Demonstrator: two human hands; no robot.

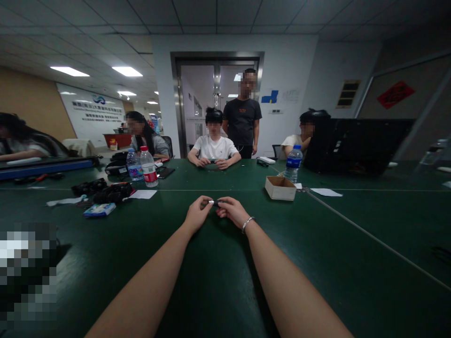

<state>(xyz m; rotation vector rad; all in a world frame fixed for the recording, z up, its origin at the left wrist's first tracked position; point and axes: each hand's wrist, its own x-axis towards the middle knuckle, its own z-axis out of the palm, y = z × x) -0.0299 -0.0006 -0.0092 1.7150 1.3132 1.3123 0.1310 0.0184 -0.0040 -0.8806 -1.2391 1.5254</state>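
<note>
Both my hands meet over the green table [211,263], in front of me. Between them is a small black stick with a silver end [215,203], held about level; its exact kind is too small to make out. The fingertips of my left hand [197,214] pinch the silver end. My right hand [234,212], with a silver bracelet [248,224] on its wrist, grips the dark end between thumb and fingers. Part of the stick is hidden behind the fingers.
A small open cardboard box [280,192] stands to the right, before a blue-capped water bottle [293,162]. On the left are a red-capped bottle [148,169], a tissue pack [99,210] and black gear [112,192]. Across the table sits a person [214,146] wearing a headset.
</note>
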